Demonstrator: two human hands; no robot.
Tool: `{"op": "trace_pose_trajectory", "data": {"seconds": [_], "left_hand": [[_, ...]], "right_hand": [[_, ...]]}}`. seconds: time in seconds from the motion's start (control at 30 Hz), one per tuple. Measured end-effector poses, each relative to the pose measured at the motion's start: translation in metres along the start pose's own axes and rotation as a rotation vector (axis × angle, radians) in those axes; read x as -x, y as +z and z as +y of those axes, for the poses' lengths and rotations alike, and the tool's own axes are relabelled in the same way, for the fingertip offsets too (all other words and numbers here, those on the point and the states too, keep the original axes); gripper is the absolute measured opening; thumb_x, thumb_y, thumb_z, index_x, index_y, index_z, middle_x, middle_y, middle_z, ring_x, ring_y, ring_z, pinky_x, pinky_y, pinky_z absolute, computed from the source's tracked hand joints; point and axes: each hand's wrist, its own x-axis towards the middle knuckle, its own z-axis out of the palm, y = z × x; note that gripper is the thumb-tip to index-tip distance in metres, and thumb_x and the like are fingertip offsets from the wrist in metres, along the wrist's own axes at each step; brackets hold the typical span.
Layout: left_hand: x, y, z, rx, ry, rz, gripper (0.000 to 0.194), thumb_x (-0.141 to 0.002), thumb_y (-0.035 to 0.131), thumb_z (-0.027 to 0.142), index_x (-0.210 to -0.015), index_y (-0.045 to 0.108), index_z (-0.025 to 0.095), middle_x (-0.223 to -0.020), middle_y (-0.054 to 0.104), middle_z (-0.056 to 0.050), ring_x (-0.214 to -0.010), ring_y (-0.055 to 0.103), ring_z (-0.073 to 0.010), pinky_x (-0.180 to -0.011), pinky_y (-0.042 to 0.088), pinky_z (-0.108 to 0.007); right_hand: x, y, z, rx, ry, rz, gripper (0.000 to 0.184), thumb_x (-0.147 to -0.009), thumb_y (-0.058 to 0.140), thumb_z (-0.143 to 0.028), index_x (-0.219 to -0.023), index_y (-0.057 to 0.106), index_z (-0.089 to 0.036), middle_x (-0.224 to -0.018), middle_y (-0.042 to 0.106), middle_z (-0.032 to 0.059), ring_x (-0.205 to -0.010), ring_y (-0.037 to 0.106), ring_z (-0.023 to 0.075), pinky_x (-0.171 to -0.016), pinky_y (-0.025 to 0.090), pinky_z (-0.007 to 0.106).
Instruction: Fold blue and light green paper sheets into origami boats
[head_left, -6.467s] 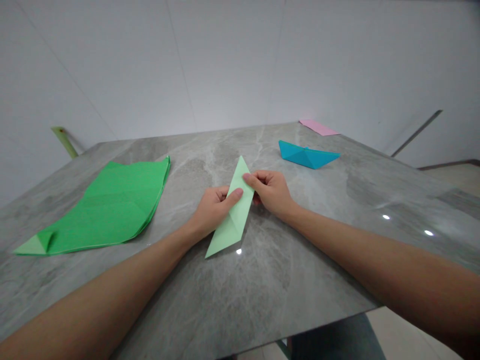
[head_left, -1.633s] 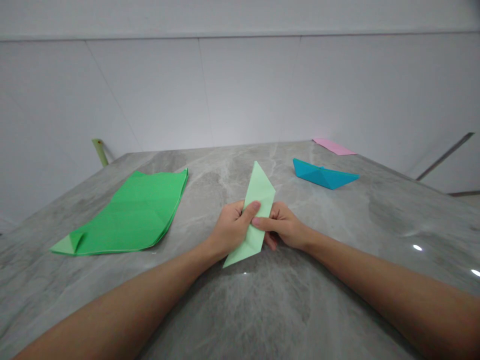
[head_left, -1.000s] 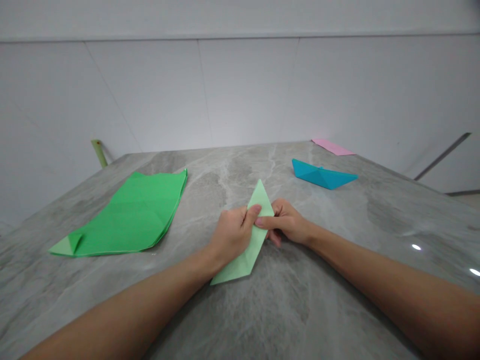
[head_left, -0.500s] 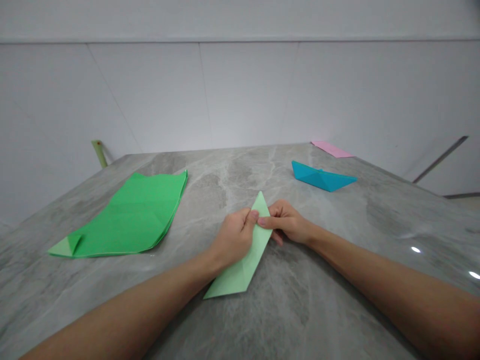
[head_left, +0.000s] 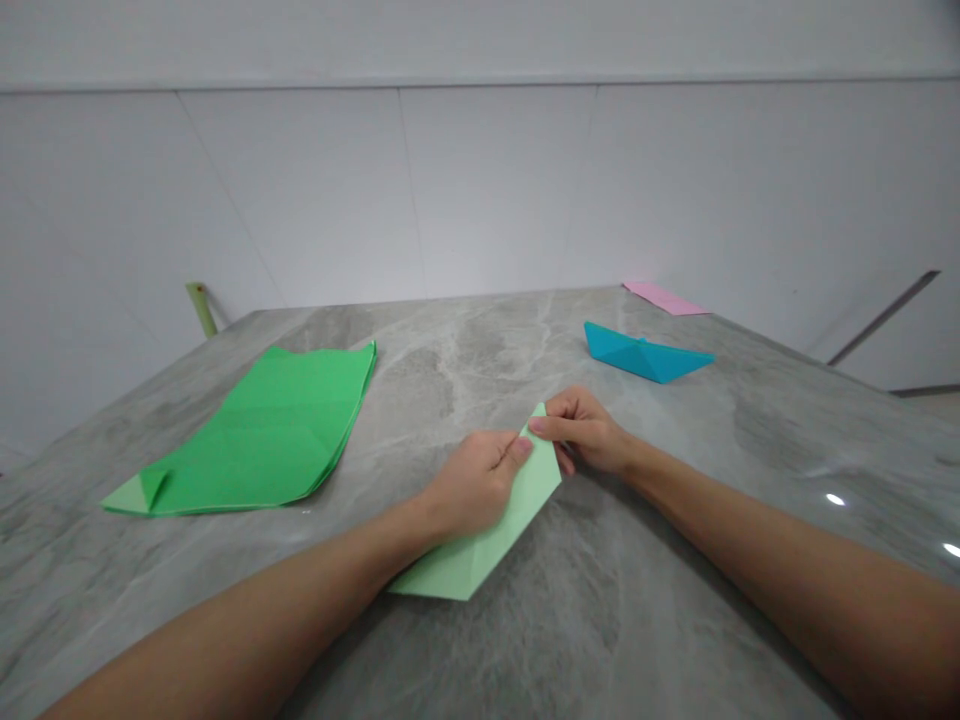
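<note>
Between my hands is a folded sheet of light green paper (head_left: 499, 540), slanting from lower left to upper right just over the table. My left hand (head_left: 480, 480) grips its left side, thumb pressed on top; the fingers beneath are hidden. Near the upper tip, my right hand (head_left: 581, 430) pinches the paper between thumb and curled fingers. Beyond the right hand, a blue folded paper boat (head_left: 646, 358) lies on the table.
On the left lies a stack of bright green paper (head_left: 259, 425), one corner turned up. A pink piece of paper (head_left: 664, 297) rests at the back right edge of the grey marbled table (head_left: 465, 350). A white wall (head_left: 487, 190) stands behind the table.
The light green paper has turned clockwise, its upper tip shifting right and down. My right hand has slid up to that tip, while my left hand keeps its grip.
</note>
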Motion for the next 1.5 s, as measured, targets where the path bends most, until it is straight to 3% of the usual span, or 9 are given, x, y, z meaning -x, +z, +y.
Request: {"op": "trace_pose_trajectory", "data": {"seconds": [0.1, 0.3, 0.47, 0.67, 0.9, 1.1, 1.17, 1.3, 1.5], "left_hand": [[0.002, 0.002, 0.001, -0.054, -0.008, 0.005, 0.042, -0.095, 0.032, 0.033, -0.073, 0.064, 0.017, -0.069, 0.06, -0.002, -0.064, 0.051, -0.0155, -0.067, 0.039, -0.027], [0.005, 0.008, -0.007, -0.068, -0.099, 0.013, 0.037, -0.092, 0.037, 0.039, -0.06, 0.039, 0.02, -0.056, 0.038, 0.003, -0.051, 0.034, -0.0112, -0.051, 0.024, -0.025], [-0.001, 0.005, -0.016, 0.062, -0.15, 0.16, 0.04, -0.091, 0.037, 0.046, -0.063, 0.045, 0.018, -0.058, 0.038, 0.002, -0.053, 0.034, -0.0113, -0.049, 0.025, -0.025], [-0.003, 0.006, -0.019, 0.074, -0.155, 0.212, 0.043, -0.09, 0.039, 0.048, -0.058, 0.042, 0.018, -0.056, 0.036, 0.003, -0.052, 0.032, -0.0105, -0.048, 0.024, -0.024], [-0.004, 0.0, -0.018, 0.112, -0.156, 0.459, 0.044, -0.09, 0.043, 0.047, -0.059, 0.05, 0.017, -0.053, 0.047, 0.001, -0.049, 0.038, -0.0102, -0.047, 0.028, -0.023], [-0.002, -0.005, -0.022, 0.457, -0.278, 0.117, 0.047, -0.077, 0.059, 0.058, -0.063, 0.06, 0.013, -0.05, 0.052, -0.001, -0.039, 0.043, -0.0095, -0.039, 0.029, -0.022], [-0.001, -0.003, -0.023, 0.424, -0.288, 0.152, 0.048, -0.077, 0.059, 0.059, -0.061, 0.058, 0.014, -0.049, 0.052, -0.001, -0.038, 0.043, -0.0094, -0.038, 0.028, -0.022], [-0.001, -0.001, -0.022, 0.32, -0.22, 0.332, 0.05, -0.081, 0.055, 0.059, -0.061, 0.057, 0.014, -0.051, 0.053, -0.001, -0.041, 0.044, -0.0088, -0.039, 0.029, -0.021], [-0.001, -0.003, -0.024, 0.424, -0.222, 0.069, 0.052, -0.077, 0.059, 0.061, -0.056, 0.057, 0.013, -0.045, 0.049, 0.0, -0.037, 0.039, -0.0074, -0.038, 0.027, -0.021]], "right_hand": [[-0.001, -0.004, 0.0, 0.029, 0.013, 0.037, 0.047, -0.08, 0.061, -0.045, -0.044, 0.052, -0.017, -0.033, 0.049, -0.0007, -0.03, 0.039, 0.0075, -0.034, 0.024, 0.021], [-0.008, -0.019, 0.003, 0.048, -0.065, 0.287, 0.044, -0.081, 0.06, -0.046, -0.049, 0.051, -0.017, -0.036, 0.046, -0.0033, -0.033, 0.037, 0.0061, -0.038, 0.025, 0.021], [-0.006, -0.003, 0.0, 0.074, 0.009, 0.138, 0.054, -0.084, 0.052, -0.059, -0.05, 0.051, -0.016, -0.042, 0.048, -0.0012, -0.038, 0.04, 0.0079, -0.039, 0.028, 0.022], [-0.004, 0.017, -0.004, 0.205, 0.011, 0.153, 0.055, -0.084, 0.052, -0.061, -0.05, 0.042, -0.019, -0.041, 0.038, -0.0052, -0.038, 0.034, 0.0063, -0.038, 0.024, 0.021], [-0.002, 0.023, -0.001, 0.292, 0.064, 0.084, 0.055, -0.089, 0.046, -0.058, -0.054, 0.05, -0.017, -0.044, 0.052, -0.0002, -0.039, 0.042, 0.0075, -0.04, 0.03, 0.02], [-0.003, 0.015, -0.001, 0.254, -0.002, 0.197, 0.052, -0.088, 0.051, -0.056, -0.054, 0.049, -0.017, -0.044, 0.048, -0.0023, -0.04, 0.038, 0.0072, -0.039, 0.027, 0.021], [-0.005, 0.016, 0.0, 0.201, 0.004, 0.237, 0.05, -0.085, 0.054, -0.056, -0.054, 0.048, -0.018, -0.043, 0.044, -0.004, -0.039, 0.036, 0.0068, -0.038, 0.025, 0.021], [-0.006, 0.022, 0.0, 0.134, 0.069, 0.25, 0.047, -0.082, 0.058, -0.057, -0.058, 0.05, -0.018, -0.045, 0.044, -0.0049, -0.039, 0.038, 0.0069, -0.037, 0.026, 0.021], [-0.005, 0.02, -0.003, 0.122, 0.038, 0.343, 0.052, -0.077, 0.061, -0.06, -0.052, 0.046, -0.018, -0.043, 0.04, -0.0051, -0.038, 0.034, 0.0057, -0.037, 0.023, 0.021]]}}
